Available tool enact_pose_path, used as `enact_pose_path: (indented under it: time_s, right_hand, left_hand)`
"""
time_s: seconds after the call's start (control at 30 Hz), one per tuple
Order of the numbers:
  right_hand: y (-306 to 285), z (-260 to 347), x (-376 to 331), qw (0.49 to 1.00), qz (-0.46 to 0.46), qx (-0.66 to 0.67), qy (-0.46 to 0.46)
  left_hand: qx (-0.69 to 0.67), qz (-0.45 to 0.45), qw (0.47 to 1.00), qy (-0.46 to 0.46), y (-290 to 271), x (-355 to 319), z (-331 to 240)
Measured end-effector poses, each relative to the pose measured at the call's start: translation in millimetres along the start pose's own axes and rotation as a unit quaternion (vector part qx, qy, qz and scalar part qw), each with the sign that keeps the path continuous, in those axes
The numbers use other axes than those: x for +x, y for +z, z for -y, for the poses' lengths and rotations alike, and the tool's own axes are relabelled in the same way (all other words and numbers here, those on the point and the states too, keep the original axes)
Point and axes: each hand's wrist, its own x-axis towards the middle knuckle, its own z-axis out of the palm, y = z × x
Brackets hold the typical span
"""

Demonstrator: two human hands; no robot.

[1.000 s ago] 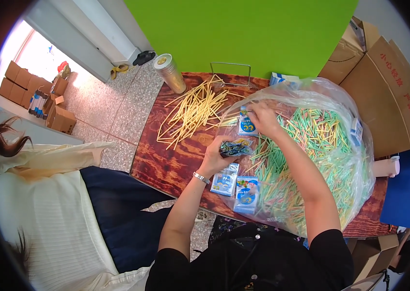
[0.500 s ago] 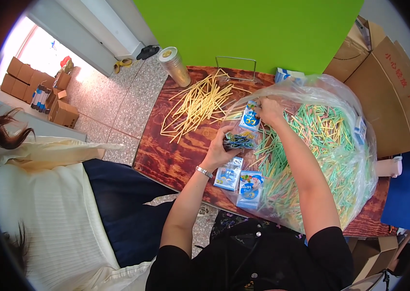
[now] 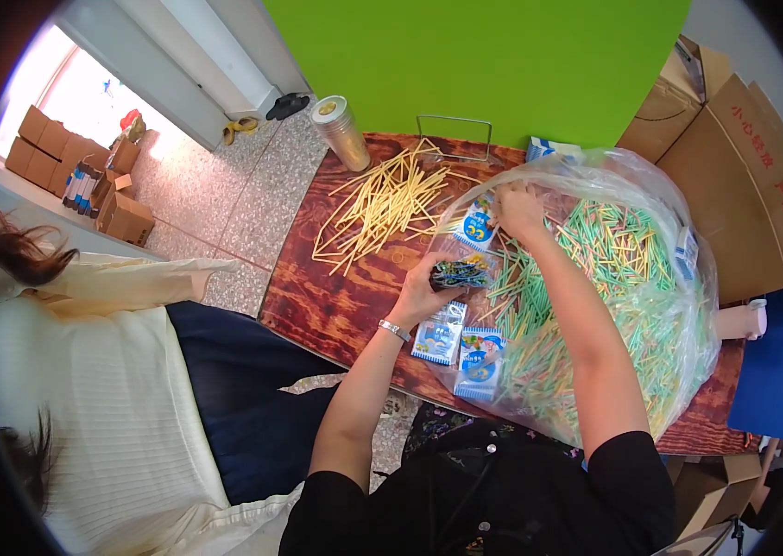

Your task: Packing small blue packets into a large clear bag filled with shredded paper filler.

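Green sticks [image 3: 595,278] fill the clear bag [image 3: 679,306]; right hand [image 3: 518,209] grip pinches some, left hand [image 3: 424,289] clasps a dark bundle [image 3: 459,273].

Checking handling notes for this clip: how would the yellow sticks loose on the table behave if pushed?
The yellow sticks look thin and straight, so probably light and stiff. They lie loose and criss-crossed on the table, so a push would likely scatter or roll them rather than move them together.

Three blue packets [image 3: 479,366], one canister [image 3: 340,130]
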Motion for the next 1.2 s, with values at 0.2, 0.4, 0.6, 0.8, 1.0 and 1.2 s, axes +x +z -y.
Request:
enact_pose_path:
  time_s: [0.2,0.4,0.6,0.8,1.0,1.2]
  right_hand:
    - [-69,14,-30,0.944,0.094,0.284,-0.138]
    - [-98,32,-48,0.838,0.213,0.489,-0.118]
    - [-59,40,-89,0.706,0.093,0.702,-0.003]
    - [-63,78,-86,0.583,0.039,0.803,0.118]
    - [-38,69,-87,0.657,0.045,0.747,0.091]
    - [-46,81,-74,0.714,0.036,0.696,0.07]
  left_hand:
    - [-0.001,0.013,1.0,-0.01,-7,-2,-3]
    - [-0.028,-0.104,0.993,0.047,6,2,-16]
    - [-0.048,0.053,0.997,-0.027,-1,5,-1]
    - [-0.137,0.01,0.989,-0.056,7,10,-1]
    - [0.094,0.061,0.994,0.007,-7,8,6]
    - [0.135,0.053,0.988,0.051,-10,20,0]
